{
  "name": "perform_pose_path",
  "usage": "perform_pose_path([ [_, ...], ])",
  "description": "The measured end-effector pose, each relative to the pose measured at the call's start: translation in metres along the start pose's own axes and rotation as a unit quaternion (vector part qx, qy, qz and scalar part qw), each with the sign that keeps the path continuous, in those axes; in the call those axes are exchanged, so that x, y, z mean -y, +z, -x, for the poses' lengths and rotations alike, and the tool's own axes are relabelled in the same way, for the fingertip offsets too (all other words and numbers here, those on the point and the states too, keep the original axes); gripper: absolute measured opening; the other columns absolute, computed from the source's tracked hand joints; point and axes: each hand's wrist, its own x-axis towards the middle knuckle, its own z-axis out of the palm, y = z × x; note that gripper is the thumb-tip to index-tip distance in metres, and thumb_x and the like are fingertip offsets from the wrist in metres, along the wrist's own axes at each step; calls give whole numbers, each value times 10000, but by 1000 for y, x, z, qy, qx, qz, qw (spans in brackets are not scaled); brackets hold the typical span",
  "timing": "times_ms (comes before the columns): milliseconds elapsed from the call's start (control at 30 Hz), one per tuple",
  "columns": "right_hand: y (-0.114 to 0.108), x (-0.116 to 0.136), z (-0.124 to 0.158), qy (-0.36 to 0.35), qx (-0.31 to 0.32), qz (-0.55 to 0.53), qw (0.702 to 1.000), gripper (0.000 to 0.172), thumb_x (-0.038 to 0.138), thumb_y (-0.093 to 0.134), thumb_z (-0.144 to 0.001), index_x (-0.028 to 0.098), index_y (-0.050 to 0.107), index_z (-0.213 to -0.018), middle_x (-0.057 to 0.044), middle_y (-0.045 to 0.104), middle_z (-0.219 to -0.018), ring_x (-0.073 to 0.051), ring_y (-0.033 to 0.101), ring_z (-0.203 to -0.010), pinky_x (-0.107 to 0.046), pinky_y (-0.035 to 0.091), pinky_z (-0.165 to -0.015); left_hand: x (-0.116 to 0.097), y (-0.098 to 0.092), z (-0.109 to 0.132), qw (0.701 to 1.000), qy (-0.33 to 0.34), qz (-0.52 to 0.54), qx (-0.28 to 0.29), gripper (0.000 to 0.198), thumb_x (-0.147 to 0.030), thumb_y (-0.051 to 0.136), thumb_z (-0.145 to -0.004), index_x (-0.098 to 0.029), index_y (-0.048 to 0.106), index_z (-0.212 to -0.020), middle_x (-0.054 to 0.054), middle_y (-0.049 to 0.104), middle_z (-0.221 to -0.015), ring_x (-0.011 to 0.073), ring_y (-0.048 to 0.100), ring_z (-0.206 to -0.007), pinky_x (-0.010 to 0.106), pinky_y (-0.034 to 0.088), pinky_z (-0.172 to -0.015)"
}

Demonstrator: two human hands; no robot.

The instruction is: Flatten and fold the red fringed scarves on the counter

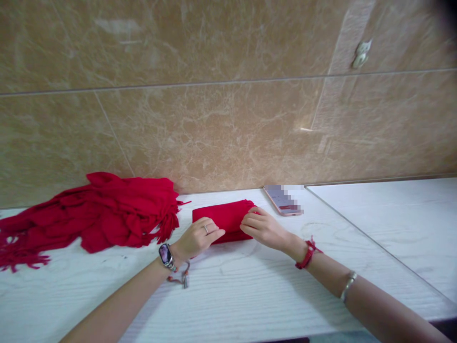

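A red scarf (228, 216), folded into a compact rectangle, lies on the white table (228, 295). My left hand (200, 238) is closed on its left end, with the fingertips hidden behind the cloth edge. At the right end, where a bit of fringe shows, my right hand (264, 229) grips the scarf with curled fingers. To the left rests a loose, crumpled heap of red fringed cloth (117, 212), apart from both hands.
Behind my right hand a phone (283, 200) lies face up near the wall. The brown tiled wall (214, 133) rises along the table's back edge, with a small figure-shaped hook (362, 54) on it. A seam (357, 225) crosses the tabletop at right.
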Motion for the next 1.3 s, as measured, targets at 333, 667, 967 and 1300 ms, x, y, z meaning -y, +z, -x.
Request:
perform_pose_path([
  [333, 3, -2, 5, 107, 8, -95, 990, 70, 134, 458, -822, 162, 520, -838, -108, 609, -1005, -192, 543, -994, -408, 415, -921, 10, -7, 13, 980, -151, 122, 33, 297, -181, 430, -842, -174, 448, -1138, 106, 467, -1147, 207, 429, -1101, 387, 384, -942],
  [667, -3, -11, -27, 117, 178, -76, 974, 447, 216, 543, -774, 100, 475, -1200, -161, 516, -1241, -243, 473, -1145, -415, 374, -981, 29, 6, 35, 937, -263, 211, 88, 408, -365, 316, -905, -197, 357, -1275, 97, 292, -1386, 220, 236, -1295, 405, 199, -1078],
  [967, -9, -24, -25, -22, 252, 21, 967, 358, 104, 427, -844, 70, 519, -1188, -146, 518, -1249, -214, 473, -1155, -343, 397, -969, 32, 8, 37, 934, -274, 209, 101, 396, -368, 314, -905, -199, 440, -1239, 82, 351, -1356, 196, 277, -1276, 380, 216, -1074],
  [1300, -17, -39, -17, 9, 258, 23, 966, 354, 63, 433, -847, 129, 516, -1185, -112, 551, -1220, -199, 518, -1104, -378, 425, -926, 33, 6, 36, 932, -284, 214, 72, 395, -389, 313, -902, -210, 479, -1213, 74, 406, -1323, 202, 334, -1243, 384, 241, -1064],
])
